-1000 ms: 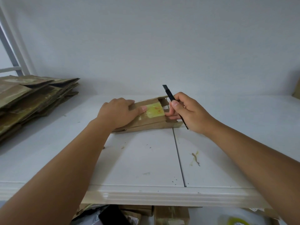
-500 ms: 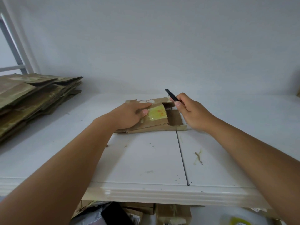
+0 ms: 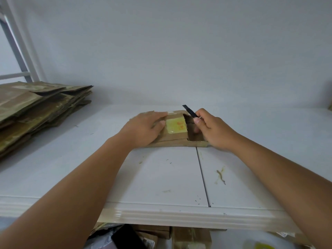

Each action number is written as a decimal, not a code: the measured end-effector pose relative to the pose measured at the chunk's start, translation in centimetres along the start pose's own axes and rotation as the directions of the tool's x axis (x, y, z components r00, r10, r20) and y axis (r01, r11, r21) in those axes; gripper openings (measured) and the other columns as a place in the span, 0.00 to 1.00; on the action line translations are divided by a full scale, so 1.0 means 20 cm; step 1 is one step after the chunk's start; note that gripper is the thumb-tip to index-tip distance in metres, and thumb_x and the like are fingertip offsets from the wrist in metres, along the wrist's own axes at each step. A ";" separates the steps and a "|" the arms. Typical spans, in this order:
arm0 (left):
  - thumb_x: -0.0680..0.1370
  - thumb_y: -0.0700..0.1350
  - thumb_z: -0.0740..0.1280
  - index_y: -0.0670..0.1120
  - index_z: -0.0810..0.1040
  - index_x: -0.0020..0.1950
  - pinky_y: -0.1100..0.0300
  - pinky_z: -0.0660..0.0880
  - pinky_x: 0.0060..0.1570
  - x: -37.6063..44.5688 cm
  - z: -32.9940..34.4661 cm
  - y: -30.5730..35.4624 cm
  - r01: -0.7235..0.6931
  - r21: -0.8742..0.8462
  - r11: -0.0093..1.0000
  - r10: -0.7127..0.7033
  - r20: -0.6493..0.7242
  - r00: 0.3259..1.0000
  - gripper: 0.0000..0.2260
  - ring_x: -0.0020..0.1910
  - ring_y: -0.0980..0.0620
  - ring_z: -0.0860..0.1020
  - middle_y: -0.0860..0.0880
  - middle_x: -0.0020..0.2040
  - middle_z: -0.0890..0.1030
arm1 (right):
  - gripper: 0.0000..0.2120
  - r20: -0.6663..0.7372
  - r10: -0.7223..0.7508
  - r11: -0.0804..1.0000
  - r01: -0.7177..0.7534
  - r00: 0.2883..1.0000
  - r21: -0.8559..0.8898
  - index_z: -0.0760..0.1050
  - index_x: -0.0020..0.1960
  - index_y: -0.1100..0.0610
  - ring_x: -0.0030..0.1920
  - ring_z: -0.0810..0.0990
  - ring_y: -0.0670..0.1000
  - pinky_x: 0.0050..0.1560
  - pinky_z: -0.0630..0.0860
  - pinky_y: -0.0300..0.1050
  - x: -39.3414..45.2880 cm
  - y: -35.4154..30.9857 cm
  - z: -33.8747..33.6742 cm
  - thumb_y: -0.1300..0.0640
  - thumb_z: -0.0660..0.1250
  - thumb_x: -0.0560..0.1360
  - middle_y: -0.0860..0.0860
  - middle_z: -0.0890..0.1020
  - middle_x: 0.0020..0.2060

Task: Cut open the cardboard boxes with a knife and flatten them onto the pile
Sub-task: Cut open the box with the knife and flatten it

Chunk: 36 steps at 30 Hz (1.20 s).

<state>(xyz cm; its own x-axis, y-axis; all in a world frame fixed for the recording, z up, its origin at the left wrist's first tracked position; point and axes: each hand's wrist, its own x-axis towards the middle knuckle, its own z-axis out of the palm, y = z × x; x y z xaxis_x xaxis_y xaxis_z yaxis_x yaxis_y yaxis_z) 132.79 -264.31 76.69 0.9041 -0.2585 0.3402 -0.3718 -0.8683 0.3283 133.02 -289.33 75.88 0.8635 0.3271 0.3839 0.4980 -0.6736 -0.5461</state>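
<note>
White table (image 3: 161, 177) | left hand (image 3: 143, 127) flat, pinning box (image 3: 177, 135) steady | right hand (image 3: 210, 130) pinching knife (image 3: 190, 111), blade raised clear

Table (image 3: 161, 177): white, glossy front edge, small olive-brown smears right of its dark seam
Box (image 3: 176, 136): brown kraft cardboard; yellow label (image 3: 175, 125) with orange-red print, under shiny clear tape
Knife (image 3: 189, 111): black
Pile (image 3: 36, 108) of flattened cardboard: brown with greenish-olive streaks
Wall (image 3: 179, 51): plain pale grey-white
Frame (image 3: 16, 42) at left: light grey
</note>
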 end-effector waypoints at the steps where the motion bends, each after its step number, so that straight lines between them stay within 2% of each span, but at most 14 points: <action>1: 0.84 0.55 0.56 0.59 0.66 0.76 0.55 0.60 0.71 0.00 0.00 0.00 -0.017 -0.008 1.000 0.016 -0.057 0.998 0.19 0.73 0.52 0.63 0.57 0.74 0.69 | 0.08 0.013 0.004 1.000 -0.004 1.000 0.013 0.65 0.49 0.50 0.33 0.72 0.50 0.38 0.71 0.48 0.00 0.00 0.00 0.49 0.52 0.84 0.51 0.81 0.41; 5: 0.81 0.60 0.57 0.61 0.69 0.74 0.52 0.60 0.73 0.01 0.01 0.01 -0.060 -0.010 0.998 0.058 -0.140 0.988 0.20 0.73 0.52 0.64 0.57 0.73 0.71 | 0.09 0.039 0.011 0.997 -0.014 0.999 0.082 0.64 0.48 0.49 0.31 0.66 0.49 0.35 0.67 0.47 0.00 0.01 -0.01 0.47 0.51 0.84 0.51 0.70 0.35; 10: 0.72 0.75 0.53 0.62 0.69 0.73 0.55 0.60 0.73 0.01 0.00 0.01 -0.048 -0.026 0.999 0.045 -0.117 0.992 0.33 0.73 0.54 0.65 0.58 0.73 0.71 | 0.10 0.074 0.023 0.991 -0.033 0.997 0.132 0.64 0.45 0.46 0.28 0.65 0.44 0.34 0.66 0.43 0.02 -0.01 0.00 0.46 0.51 0.84 0.49 0.69 0.36; 12: 0.72 0.76 0.58 0.62 0.68 0.73 0.62 0.58 0.68 0.01 0.01 0.01 -0.038 -0.031 0.999 0.035 -0.096 0.995 0.33 0.72 0.55 0.64 0.59 0.72 0.70 | 0.09 0.082 0.009 0.985 -0.023 0.997 0.171 0.65 0.48 0.47 0.35 0.72 0.52 0.38 0.70 0.48 0.01 -0.03 -0.01 0.46 0.51 0.84 0.54 0.75 0.41; 14: 0.71 0.75 0.60 0.63 0.67 0.74 0.64 0.56 0.66 0.01 0.01 0.02 -0.017 -0.028 0.999 0.015 -0.066 0.998 0.34 0.72 0.55 0.64 0.60 0.73 0.69 | 0.09 0.054 0.008 0.979 -0.019 0.999 0.203 0.66 0.50 0.48 0.52 0.78 0.60 0.52 0.75 0.56 0.01 -0.03 -0.01 0.46 0.51 0.84 0.57 0.78 0.53; 15: 0.70 0.75 0.59 0.63 0.67 0.74 0.63 0.56 0.66 0.01 0.00 0.02 -0.010 -0.027 1.000 0.008 -0.057 0.998 0.35 0.73 0.55 0.63 0.60 0.73 0.69 | 0.09 0.047 0.012 0.978 -0.021 0.999 0.208 0.67 0.51 0.48 0.56 0.77 0.60 0.57 0.74 0.58 0.01 -0.03 -0.02 0.46 0.51 0.84 0.57 0.78 0.55; 16: 0.69 0.76 0.57 0.63 0.66 0.74 0.63 0.56 0.67 0.01 0.00 0.02 -0.010 -0.023 1.000 0.009 -0.054 0.999 0.37 0.73 0.55 0.63 0.60 0.73 0.69 | 0.09 0.052 0.015 0.979 -0.025 0.999 0.204 0.67 0.51 0.48 0.54 0.77 0.60 0.57 0.74 0.58 0.01 -0.03 -0.02 0.46 0.51 0.84 0.57 0.78 0.54; 19: 0.69 0.75 0.58 0.61 0.67 0.74 0.64 0.57 0.66 -0.01 -0.01 0.04 -0.054 0.003 0.999 0.054 -0.080 0.995 0.37 0.71 0.55 0.65 0.60 0.71 0.71 | 0.10 0.116 0.013 0.981 -0.035 0.993 0.190 0.65 0.48 0.46 0.36 0.69 0.49 0.39 0.69 0.46 0.01 -0.01 0.00 0.44 0.49 0.84 0.51 0.72 0.42; 22: 0.67 0.75 0.60 0.61 0.68 0.74 0.68 0.56 0.64 -0.02 -0.01 0.04 -0.077 -0.025 0.997 0.074 -0.077 0.994 0.38 0.70 0.58 0.65 0.64 0.68 0.71 | 0.11 0.137 0.014 0.976 -0.043 0.990 0.214 0.66 0.50 0.48 0.40 0.66 0.47 0.42 0.65 0.46 0.04 0.00 0.02 0.44 0.49 0.84 0.51 0.69 0.43; 25: 0.64 0.79 0.58 0.65 0.64 0.75 0.59 0.58 0.73 -0.01 0.00 0.02 -0.053 -0.060 0.997 0.053 -0.004 0.999 0.41 0.73 0.57 0.62 0.62 0.74 0.67 | 0.12 0.109 0.014 0.965 -0.042 0.994 0.260 0.67 0.54 0.53 0.46 0.68 0.50 0.49 0.65 0.49 0.05 0.01 0.01 0.46 0.50 0.84 0.51 0.70 0.45; 28: 0.62 0.81 0.58 0.65 0.62 0.76 0.55 0.59 0.74 0.00 0.00 0.00 -0.035 -0.097 0.995 0.041 0.058 0.997 0.44 0.74 0.55 0.62 0.61 0.75 0.66 | 0.09 0.095 0.009 0.967 -0.033 0.995 0.254 0.68 0.50 0.43 0.50 0.72 0.50 0.50 0.66 0.45 0.04 0.01 0.00 0.45 0.51 0.84 0.50 0.73 0.46; 30: 0.64 0.80 0.59 0.65 0.64 0.75 0.56 0.60 0.72 0.00 0.02 -0.02 -0.023 -0.090 0.996 0.032 0.105 0.994 0.42 0.73 0.54 0.63 0.60 0.74 0.67 | 0.09 0.087 0.009 0.972 -0.029 0.996 0.233 0.68 0.51 0.42 0.51 0.74 0.48 0.52 0.68 0.43 0.03 0.00 -0.01 0.44 0.51 0.84 0.50 0.76 0.49; 33: 0.71 0.74 0.61 0.64 0.73 0.69 0.61 0.59 0.66 0.00 0.06 -0.03 0.038 -0.005 0.999 -0.036 0.209 0.977 0.30 0.73 0.53 0.65 0.59 0.72 0.70 | 0.09 0.018 0.018 0.963 -0.022 1.000 0.269 0.68 0.49 0.41 0.50 0.78 0.46 0.58 0.76 0.55 0.02 -0.03 -0.04 0.44 0.50 0.84 0.44 0.77 0.43; 36: 0.75 0.71 0.61 0.63 0.71 0.72 0.57 0.55 0.70 -0.01 0.08 -0.02 0.094 0.005 0.996 -0.093 0.235 0.968 0.27 0.76 0.53 0.59 0.59 0.76 0.66 | 0.09 -0.033 0.008 0.976 -0.001 0.999 0.218 0.66 0.47 0.41 0.42 0.75 0.49 0.55 0.77 0.64 0.00 -0.02 -0.06 0.43 0.50 0.83 0.46 0.72 0.38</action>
<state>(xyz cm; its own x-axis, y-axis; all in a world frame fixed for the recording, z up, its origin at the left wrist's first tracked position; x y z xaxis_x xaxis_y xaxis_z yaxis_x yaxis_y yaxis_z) 133.18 -264.51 75.12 0.9587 -0.2690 0.0919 -0.2839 -0.8908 0.3548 132.68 -289.92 76.94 0.8643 0.2995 0.4041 0.5030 -0.5130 -0.6955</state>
